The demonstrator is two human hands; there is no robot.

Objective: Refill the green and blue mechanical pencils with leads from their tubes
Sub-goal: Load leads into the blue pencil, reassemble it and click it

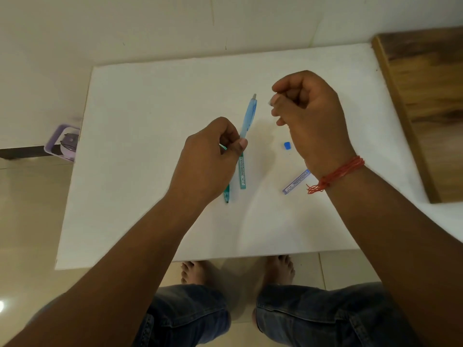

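Head view looks straight down on a white rectangular tabletop (150,171). The left hand (210,159) has its fingers (242,144) curled and pinching the lower end of a translucent light-blue plastic mechanical pencil (249,115), which points toward 12 o'clock with its grey tip uppermost. Under that hand lies a green plastic mechanical pencil (227,192), mostly hidden, with one end showing at the hand's 6 o'clock. Just beside it, at its 3 o'clock, a slim green lead tube with a printed label (242,172) lies flat on the tabletop, running 12 to 6.

The right hand (310,116) hangs at 2 o'clock from the left hand, above the tabletop, its fingers curled together with something small and pale at the fingertips; what it is I cannot tell. A red thread bracelet (338,172) wraps the right wrist. A small blue plastic cap (287,145) sits on the tabletop near the right hand at its 7 o'clock. A pale blue-violet lead tube with a printed label (295,182) lies tilted, partly under the right wrist.

A brown wooden board (426,101) sits at the tabletop's 3 o'clock edge.
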